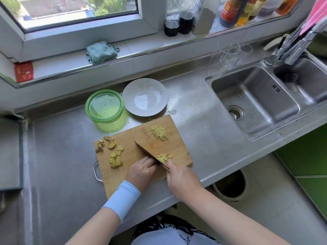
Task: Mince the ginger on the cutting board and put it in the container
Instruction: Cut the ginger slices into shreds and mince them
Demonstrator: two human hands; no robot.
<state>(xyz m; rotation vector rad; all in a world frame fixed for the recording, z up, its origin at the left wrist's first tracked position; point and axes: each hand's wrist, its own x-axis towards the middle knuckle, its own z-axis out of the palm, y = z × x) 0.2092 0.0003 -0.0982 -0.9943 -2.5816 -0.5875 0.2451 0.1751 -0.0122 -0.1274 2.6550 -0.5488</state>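
Grey steel counter is carrying a rectangular bamboo cutting board near its front edge, with a round green plastic container, seemingly lidded, off the board's far-left corner. Right hand is gripping a broad-bladed knife, shredding; left hand is curling against the blade, grasp hidden. Yellow ginger slices are waiting at the left edge and fine shreds lying far-right, board centre open. Next, probably: cross-chopping.

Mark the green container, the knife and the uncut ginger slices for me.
green container point(104, 106): head view, clear middle of its top.
knife point(147, 150): head view, flat of the blade.
ginger slices point(112, 160): head view, one slice in the left pile.
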